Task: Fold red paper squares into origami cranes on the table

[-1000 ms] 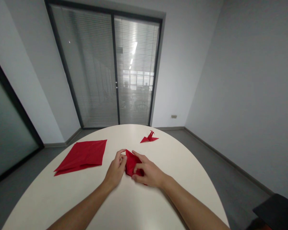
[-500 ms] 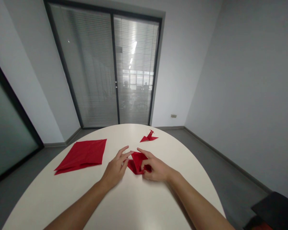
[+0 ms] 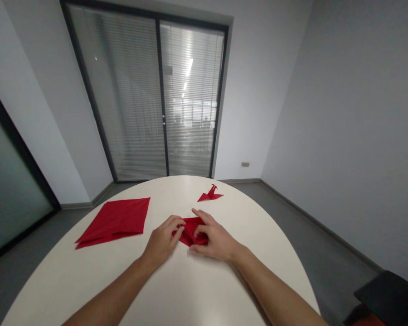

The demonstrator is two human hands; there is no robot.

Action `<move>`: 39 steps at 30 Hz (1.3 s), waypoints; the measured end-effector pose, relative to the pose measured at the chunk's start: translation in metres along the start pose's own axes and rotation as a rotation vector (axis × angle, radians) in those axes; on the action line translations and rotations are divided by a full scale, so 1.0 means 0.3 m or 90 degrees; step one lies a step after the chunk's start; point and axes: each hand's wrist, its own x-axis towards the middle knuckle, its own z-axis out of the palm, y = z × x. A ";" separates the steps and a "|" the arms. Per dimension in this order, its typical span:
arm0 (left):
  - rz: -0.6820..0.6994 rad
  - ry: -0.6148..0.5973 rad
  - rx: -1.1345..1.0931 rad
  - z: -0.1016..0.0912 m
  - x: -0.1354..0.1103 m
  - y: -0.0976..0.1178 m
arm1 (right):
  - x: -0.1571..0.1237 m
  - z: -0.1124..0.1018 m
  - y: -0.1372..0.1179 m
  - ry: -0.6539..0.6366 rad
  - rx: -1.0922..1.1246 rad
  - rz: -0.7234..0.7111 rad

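Observation:
A partly folded piece of red origami paper [image 3: 191, 225] lies on the white table between my hands, its folds partly covered by fingers. At its left edge my left hand [image 3: 163, 237] is closed, thumb and fingertips pinching the paper. My right hand [image 3: 213, 236] bears on the right side of the paper; its index finger stretches along the far edge, the other fingers curl onto the folds, and the thumb lies at the near edge. Beyond my hands stands a folded red paper crane [image 3: 211, 194].
A stack of red paper sheets [image 3: 117, 220] lies on the left of the round white table [image 3: 177, 290]. Glass doors with blinds [image 3: 139, 99] are behind the table. A dark chair [image 3: 391, 294] shows at the lower right.
My left fingers have closed onto the paper's left edge. My right hand has shifted slightly left, and its thumb has stretched out. The raised red flap now lies flatter.

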 end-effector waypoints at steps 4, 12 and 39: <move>0.002 0.001 0.005 0.002 0.001 0.005 | 0.005 0.008 -0.003 0.014 -0.022 0.026; -0.024 0.019 -0.008 0.006 0.000 0.006 | -0.001 0.006 0.019 -0.026 0.039 0.007; -0.145 0.107 -0.202 0.042 0.015 -0.051 | -0.009 0.007 0.087 -0.042 0.056 0.009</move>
